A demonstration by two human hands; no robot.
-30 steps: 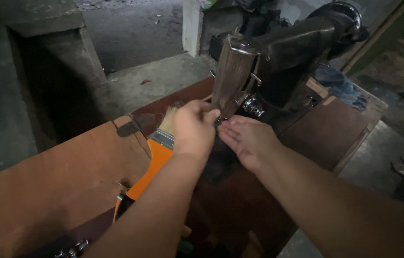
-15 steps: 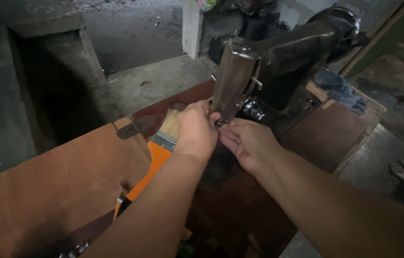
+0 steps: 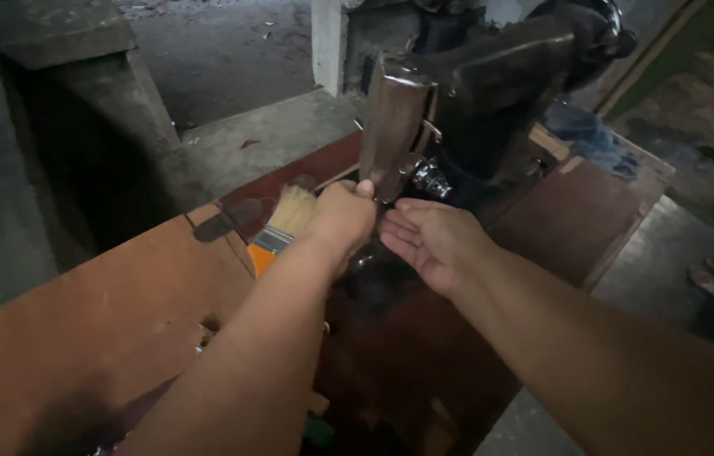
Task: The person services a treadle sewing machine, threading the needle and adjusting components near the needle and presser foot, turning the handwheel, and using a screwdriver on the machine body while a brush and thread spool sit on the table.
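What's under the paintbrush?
The paintbrush lies on the brown wooden table. Its orange handle runs under the left hand's arm, so that end is hidden.

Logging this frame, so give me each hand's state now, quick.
Left hand: closed, fingers at the lower end of the sewing machine head; what it pinches cannot be told.
Right hand: open, palm up, holding nothing.

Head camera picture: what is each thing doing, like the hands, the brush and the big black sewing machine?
Black metal sewing machine: upright on the table.
Orange-handled paintbrush with pale bristles: lying flat.
Brown wooden table: bearing machine and brush.
Left hand: fingers closed at the machine's head end.
Right hand: open, palm up, beneath it.
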